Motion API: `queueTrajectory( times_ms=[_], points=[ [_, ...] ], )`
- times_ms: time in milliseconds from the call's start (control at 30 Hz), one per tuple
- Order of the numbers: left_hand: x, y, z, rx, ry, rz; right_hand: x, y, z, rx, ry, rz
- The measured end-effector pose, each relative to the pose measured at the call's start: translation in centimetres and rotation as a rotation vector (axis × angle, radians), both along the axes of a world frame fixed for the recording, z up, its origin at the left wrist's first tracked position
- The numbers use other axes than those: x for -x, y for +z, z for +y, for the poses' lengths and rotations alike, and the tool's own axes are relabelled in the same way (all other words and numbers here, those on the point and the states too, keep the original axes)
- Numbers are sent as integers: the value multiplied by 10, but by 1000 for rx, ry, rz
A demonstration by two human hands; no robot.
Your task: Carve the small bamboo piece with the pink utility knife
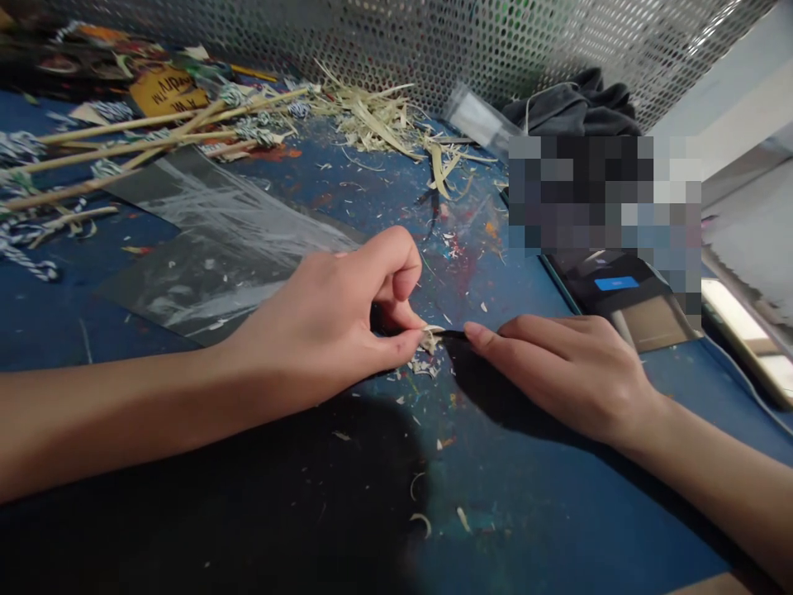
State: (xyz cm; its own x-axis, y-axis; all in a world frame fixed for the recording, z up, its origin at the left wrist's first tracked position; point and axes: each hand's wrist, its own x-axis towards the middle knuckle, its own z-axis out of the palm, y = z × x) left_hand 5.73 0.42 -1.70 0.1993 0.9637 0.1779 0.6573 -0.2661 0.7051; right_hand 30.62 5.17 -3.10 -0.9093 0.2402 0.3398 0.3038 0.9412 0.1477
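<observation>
Thumb and index finger of my left hand (334, 310) pinch a small pale sliver of wood (432, 330) low over the table. From the other side, my right hand (570, 372) grips a thin dark blade-like tool (457, 335); its far end meets the sliver, and most of it is hidden under my fingers. Small pale scraps (424, 366) lie on the tabletop just below the pinch. Left of my left hand are dark sheets of sandpaper (241, 207), whitened with dust and scratches, partly covered by the hand.
Several thin sticks (167, 149) with knotted cord lie at the left, and a heap of wood shavings (377, 120) sits behind. A phone (619, 289), a second phone (749, 330) with a cable, and dark cloth (582, 103) are at the right. Perforated metal (372, 37) backs the table.
</observation>
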Motion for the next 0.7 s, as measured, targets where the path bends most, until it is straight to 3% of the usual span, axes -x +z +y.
queueTrajectory(
  times_ms=[200, 467, 700],
  points=[
    [1, -2, 3, 5, -21, -17, 4, 5, 6, 54, 71, -70],
    [2, -3, 4, 41, -34, -29, 6, 7, 12, -16, 125, -122],
    [6, -4, 5, -72, -268, 106, 0, -2, 7, -14, 35, 131]
  ],
)
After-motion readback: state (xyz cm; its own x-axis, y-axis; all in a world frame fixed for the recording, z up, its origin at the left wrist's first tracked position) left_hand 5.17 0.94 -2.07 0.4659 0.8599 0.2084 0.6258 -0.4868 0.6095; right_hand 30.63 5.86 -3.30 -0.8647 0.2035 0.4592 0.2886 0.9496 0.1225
